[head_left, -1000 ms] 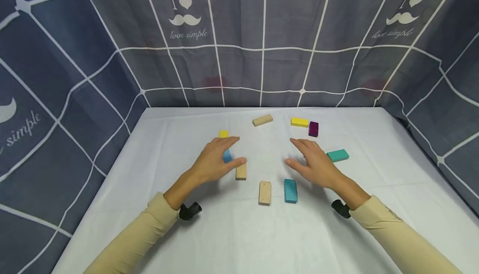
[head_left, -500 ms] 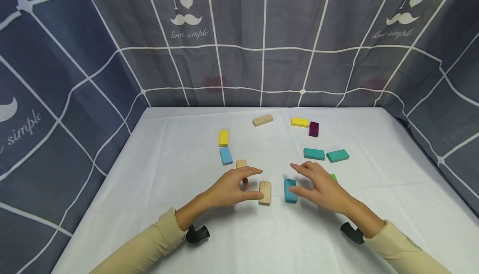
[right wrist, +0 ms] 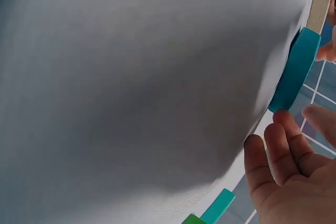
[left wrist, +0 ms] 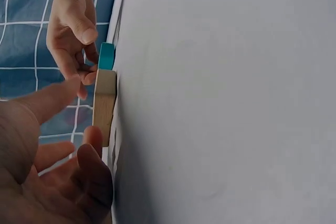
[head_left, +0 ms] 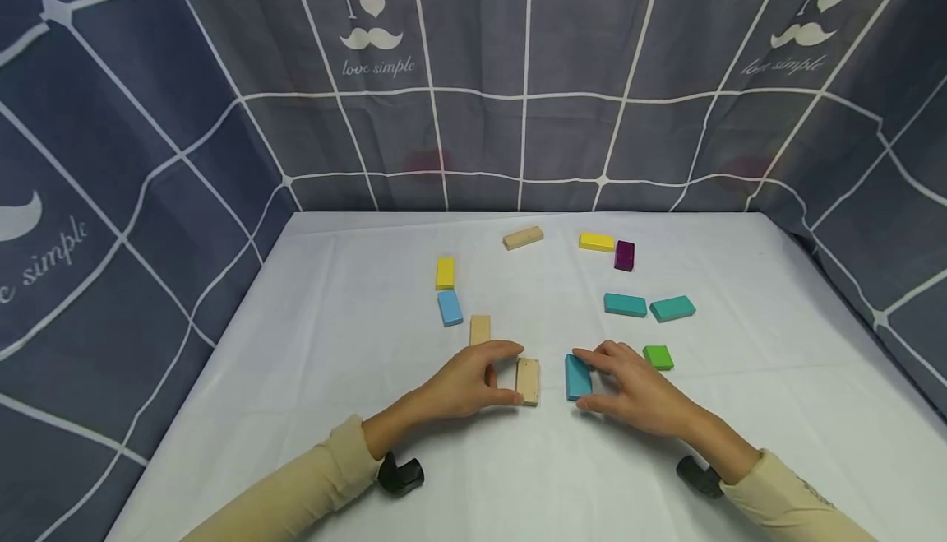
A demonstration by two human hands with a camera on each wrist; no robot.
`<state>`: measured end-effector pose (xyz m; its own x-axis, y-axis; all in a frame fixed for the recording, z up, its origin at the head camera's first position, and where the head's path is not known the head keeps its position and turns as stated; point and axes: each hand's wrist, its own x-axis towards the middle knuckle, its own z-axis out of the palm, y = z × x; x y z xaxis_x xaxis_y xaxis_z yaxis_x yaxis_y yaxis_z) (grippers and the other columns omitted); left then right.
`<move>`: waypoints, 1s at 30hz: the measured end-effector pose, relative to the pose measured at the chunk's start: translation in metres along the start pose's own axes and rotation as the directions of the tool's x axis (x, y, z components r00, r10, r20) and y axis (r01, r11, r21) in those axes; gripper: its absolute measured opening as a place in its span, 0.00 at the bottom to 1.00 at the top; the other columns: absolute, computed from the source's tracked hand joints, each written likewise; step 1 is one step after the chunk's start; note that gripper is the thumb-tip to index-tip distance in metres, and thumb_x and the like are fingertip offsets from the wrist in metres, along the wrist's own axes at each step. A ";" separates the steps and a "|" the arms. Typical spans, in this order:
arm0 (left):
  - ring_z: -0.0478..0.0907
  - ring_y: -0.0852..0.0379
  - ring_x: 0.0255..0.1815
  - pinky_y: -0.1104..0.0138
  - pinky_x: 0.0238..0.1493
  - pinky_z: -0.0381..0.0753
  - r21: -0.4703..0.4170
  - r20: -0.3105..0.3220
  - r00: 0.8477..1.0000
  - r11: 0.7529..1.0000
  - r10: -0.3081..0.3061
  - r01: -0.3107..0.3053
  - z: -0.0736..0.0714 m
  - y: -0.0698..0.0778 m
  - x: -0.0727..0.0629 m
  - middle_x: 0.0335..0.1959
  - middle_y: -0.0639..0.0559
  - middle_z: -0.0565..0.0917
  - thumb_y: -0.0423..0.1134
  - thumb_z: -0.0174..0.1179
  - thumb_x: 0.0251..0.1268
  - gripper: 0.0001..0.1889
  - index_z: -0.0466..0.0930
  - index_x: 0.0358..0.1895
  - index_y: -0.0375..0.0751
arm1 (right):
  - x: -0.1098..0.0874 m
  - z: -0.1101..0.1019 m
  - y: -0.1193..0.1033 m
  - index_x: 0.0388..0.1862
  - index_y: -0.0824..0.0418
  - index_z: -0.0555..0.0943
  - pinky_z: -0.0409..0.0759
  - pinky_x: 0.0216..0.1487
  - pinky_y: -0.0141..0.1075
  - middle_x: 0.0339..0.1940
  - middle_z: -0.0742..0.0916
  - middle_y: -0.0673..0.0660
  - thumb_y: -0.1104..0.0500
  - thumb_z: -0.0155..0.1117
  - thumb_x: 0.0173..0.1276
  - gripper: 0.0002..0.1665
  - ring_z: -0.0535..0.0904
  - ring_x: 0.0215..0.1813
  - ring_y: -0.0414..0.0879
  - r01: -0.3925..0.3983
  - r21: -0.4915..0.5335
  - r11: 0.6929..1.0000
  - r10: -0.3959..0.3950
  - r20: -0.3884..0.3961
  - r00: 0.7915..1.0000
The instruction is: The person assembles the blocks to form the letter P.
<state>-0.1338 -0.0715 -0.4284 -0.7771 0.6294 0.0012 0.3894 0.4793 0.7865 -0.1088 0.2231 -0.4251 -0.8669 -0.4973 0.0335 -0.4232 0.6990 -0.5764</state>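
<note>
My left hand [head_left: 469,377] is at the left side of a plain wooden block [head_left: 528,382], thumb by its near end and index finger toward its far end. In the left wrist view a gap shows between that thumb and the wooden block [left wrist: 105,103]. My right hand [head_left: 636,390] reaches over the right side of a teal-blue block [head_left: 577,379], index finger by the far end and thumb by the near end. The right wrist view shows its fingers spread beside the blue block [right wrist: 296,69], with no firm grip visible. Both blocks lie flat, a short gap apart.
Around them on the white cloth [head_left: 473,476] lie another wooden block [head_left: 480,328], a light blue block [head_left: 450,308], a yellow block [head_left: 445,273], a green block [head_left: 658,357], two teal blocks [head_left: 625,305] and a purple block [head_left: 625,256]. A checked curtain [head_left: 473,139] stands behind.
Both hands have come back toward the near wooden and blue blocks and lowered beside them. The light blue, left teal and green blocks are now uncovered. No block has visibly moved.
</note>
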 end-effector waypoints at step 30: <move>0.68 0.68 0.23 0.73 0.31 0.72 0.098 0.026 0.999 0.995 0.022 -0.024 0.004 -0.005 0.005 0.58 0.53 0.79 0.39 0.74 0.56 0.32 0.75 0.65 0.38 | 0.001 0.000 0.005 0.65 0.63 0.75 0.75 0.50 0.41 0.47 0.78 0.46 0.49 0.74 0.61 0.37 0.71 0.47 0.43 -0.007 -0.012 1.000 0.007 0.020 1.000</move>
<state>-0.1378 -0.0684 -0.4344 -0.7551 0.6556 0.0018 0.4546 0.5216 0.7220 -0.1117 0.2264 -0.4275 -0.8645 -0.5024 0.0134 -0.4205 0.7085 -0.5668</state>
